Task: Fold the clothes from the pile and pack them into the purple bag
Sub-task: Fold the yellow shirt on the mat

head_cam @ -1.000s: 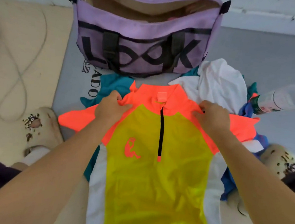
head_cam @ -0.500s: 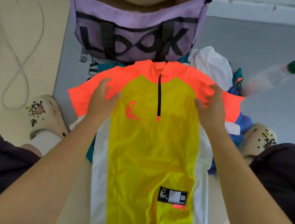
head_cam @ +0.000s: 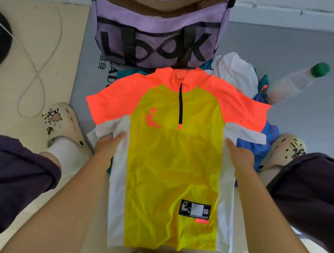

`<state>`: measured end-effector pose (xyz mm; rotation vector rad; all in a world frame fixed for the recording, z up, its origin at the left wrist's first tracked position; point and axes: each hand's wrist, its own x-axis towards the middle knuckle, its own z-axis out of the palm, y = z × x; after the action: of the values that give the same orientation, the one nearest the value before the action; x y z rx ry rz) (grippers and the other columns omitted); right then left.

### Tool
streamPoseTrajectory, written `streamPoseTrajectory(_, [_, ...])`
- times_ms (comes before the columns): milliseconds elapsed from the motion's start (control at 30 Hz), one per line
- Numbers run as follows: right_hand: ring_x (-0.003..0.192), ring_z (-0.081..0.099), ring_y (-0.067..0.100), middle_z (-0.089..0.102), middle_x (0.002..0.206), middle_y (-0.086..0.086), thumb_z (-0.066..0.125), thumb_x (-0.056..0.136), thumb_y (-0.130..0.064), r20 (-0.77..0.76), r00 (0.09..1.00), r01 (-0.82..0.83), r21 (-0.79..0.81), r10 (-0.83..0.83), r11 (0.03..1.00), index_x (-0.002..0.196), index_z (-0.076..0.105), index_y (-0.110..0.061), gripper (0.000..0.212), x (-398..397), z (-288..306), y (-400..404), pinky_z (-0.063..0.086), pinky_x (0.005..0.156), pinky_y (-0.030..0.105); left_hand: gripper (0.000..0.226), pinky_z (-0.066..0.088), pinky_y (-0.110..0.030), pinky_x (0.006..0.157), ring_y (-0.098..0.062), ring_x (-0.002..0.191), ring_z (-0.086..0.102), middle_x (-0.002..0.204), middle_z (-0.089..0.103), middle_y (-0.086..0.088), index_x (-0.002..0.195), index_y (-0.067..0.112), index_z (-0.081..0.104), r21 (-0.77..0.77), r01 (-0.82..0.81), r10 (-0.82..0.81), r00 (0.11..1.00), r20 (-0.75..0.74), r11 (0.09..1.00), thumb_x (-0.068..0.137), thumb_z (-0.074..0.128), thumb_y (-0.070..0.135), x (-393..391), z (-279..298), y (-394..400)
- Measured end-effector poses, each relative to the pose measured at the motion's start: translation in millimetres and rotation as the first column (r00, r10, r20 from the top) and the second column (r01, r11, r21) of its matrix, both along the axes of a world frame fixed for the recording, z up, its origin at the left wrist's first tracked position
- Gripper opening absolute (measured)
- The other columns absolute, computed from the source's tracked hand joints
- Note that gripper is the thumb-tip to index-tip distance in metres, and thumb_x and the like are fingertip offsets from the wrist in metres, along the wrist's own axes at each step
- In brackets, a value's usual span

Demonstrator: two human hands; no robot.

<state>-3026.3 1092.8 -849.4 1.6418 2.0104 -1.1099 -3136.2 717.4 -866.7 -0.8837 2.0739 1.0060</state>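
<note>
From the head camera, a yellow jersey [head_cam: 173, 167] with orange sleeves, white side panels and a short black zip is lying spread out, front up, on the floor between the person's knees. Its collar is nearly touching the purple bag [head_cam: 158, 34], which is standing open at the top just beyond it, black lettering across its side. The left hand [head_cam: 108, 145] is resting at the jersey's left white panel just under the sleeve, fingers curling into the fabric edge; whether it is really gripping the cloth I cannot tell. The right hand [head_cam: 240, 155] is lying at the right white panel, fingers fairly straight and pressing on the fabric. The pile of clothes [head_cam: 235, 73], white, teal and blue, is showing behind and under the jersey's right shoulder. A clear bottle [head_cam: 293, 85] with a green cap is lying tilted beside the pile. Cream clogs [head_cam: 65, 123] are sitting on either side.
</note>
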Motion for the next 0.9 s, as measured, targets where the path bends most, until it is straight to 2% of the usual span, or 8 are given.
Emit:
streamPoseTrajectory(200, [0.08, 0.057, 0.027, 0.059, 0.087, 0.01, 0.062, 0.091, -0.038, -0.029, 0.999, 0.025, -0.198, -0.031, 0.98, 0.09, 0.059, -0.005, 0.033, 5.6, 5.8, 1.5, 0.043, 0.074, 0.036, 0.057, 0.05, -0.043, 0.088, -0.033, 0.107, 0.058, 0.12, 0.059, -0.011, 0.139, 0.015, 0.05, 0.215, -0.138, 0.132, 0.99, 0.044, 0.967, 0.092, 0.063, 0.045, -3.4, -4.9, -10.0])
streamPoseTrajectory(333, [0.079, 0.054, 0.03, 0.055, 0.086, 0.023, 0.06, 0.094, -0.027, -0.2, 0.98, -0.047, -0.176, 0.011, 0.983, 0.094, 0.06, 0.009, 0.037, 18.9, 16.5, 8.5, 0.04, 0.071, 0.036, 0.031, 0.051, -0.046, 0.09, -0.031, 0.098, 0.059, 0.107, 0.061, -0.013, 0.119, 0.012, 0.06, 0.189, -0.048, 0.06, 0.996, -0.061, 0.981, 0.1, 0.054, 0.035, 5.6, 2.8, -24.9])
streamPoseTrajectory(433, [0.081, 0.051, 0.023, 0.056, 0.085, 0.01, 0.062, 0.092, -0.027, -0.337, 0.94, 0.025, -0.096, -0.056, 0.995, 0.091, 0.062, 0.003, 0.03, 9.7, 32.5, 21.8, 0.042, 0.071, 0.036, 0.023, 0.04, -0.031, 0.061, -0.022, 0.068, 0.047, 0.075, 0.049, -0.005, 0.08, 0.018, 0.054, 0.105, -0.128, 0.153, 0.948, -0.28, 0.986, 0.098, 0.057, 0.032, -4.3, 19.6, -29.6])
streamPoseTrajectory(500, [0.095, 0.059, 0.026, 0.061, 0.106, 0.009, 0.064, 0.09, -0.027, -0.381, 0.92, 0.065, -0.089, -0.094, 0.994, 0.108, 0.065, -0.01, 0.024, -1.1, 44.2, 27.6, 0.05, 0.083, 0.042, 0.014, 0.045, -0.029, 0.062, -0.02, 0.076, 0.057, 0.095, 0.062, -0.007, 0.103, 0.015, 0.063, 0.126, -0.16, 0.195, 0.912, -0.361, 0.979, 0.098, 0.058, 0.027, -15.6, 33.3, -25.6])
streamPoseTrajectory(567, [0.096, 0.059, 0.026, 0.059, 0.111, 0.01, 0.065, 0.091, -0.024, -0.426, 0.899, 0.046, -0.138, -0.102, 0.989, 0.114, 0.062, -0.024, 0.024, -7.1, 54.1, 31.4, 0.051, 0.085, 0.043, 0.037, 0.052, -0.037, 0.09, -0.022, 0.109, 0.06, 0.128, 0.06, -0.003, 0.136, 0.023, 0.056, 0.217, -0.13, 0.202, 0.913, -0.356, 0.967, 0.099, 0.058, 0.021, -25.0, 46.8, -22.5])
streamPoseTrajectory(700, [0.094, 0.058, 0.029, 0.063, 0.107, 0.019, 0.064, 0.091, -0.01, -0.474, 0.88, -0.167, -0.321, -0.006, 0.932, 0.11, 0.07, -0.019, 0.021, -12.2, 62.9, 34.5, 0.049, 0.085, 0.047, 0.026, 0.05, -0.04, 0.093, -0.024, 0.113, 0.06, 0.126, 0.066, -0.005, 0.118, 0.029, 0.07, 0.352, -0.007, 0.108, 0.957, -0.269, 0.936, 0.095, 0.063, 0.02, -33.5, 62.3, -22.1])
streamPoseTrajectory(833, [0.091, 0.056, 0.02, 0.066, 0.101, 0.008, 0.068, 0.089, -0.013, -0.22, 0.835, -0.501, 0.073, 0.504, 0.862, 0.103, 0.074, -0.013, 0.015, -23.9, 57.8, 34.4, 0.042, 0.077, 0.032, 0.014, 0.05, -0.023, 0.07, -0.011, 0.086, 0.06, 0.106, 0.066, 0.002, 0.095, 0.033, 0.074, 0.097, 0.254, -0.225, 0.943, -0.244, 0.962, 0.089, 0.072, 0.02, -44.8, 58.4, -19.8])
streamPoseTrajectory(900, [0.086, 0.055, 0.023, 0.067, 0.096, 0.013, 0.067, 0.09, -0.013, -0.193, 0.819, -0.491, 0.249, 0.54, 0.835, 0.1, 0.074, -0.006, 0.014, -28.0, 58.1, 36.9, 0.039, 0.074, 0.03, 0.006, 0.05, -0.031, 0.072, -0.018, 0.082, 0.06, 0.101, 0.07, -0.008, 0.092, 0.022, 0.075, -0.152, 0.264, -0.302, 0.886, -0.352, 0.952, 0.089, 0.071, 0.019, -46.3, 56.4, -22.1])
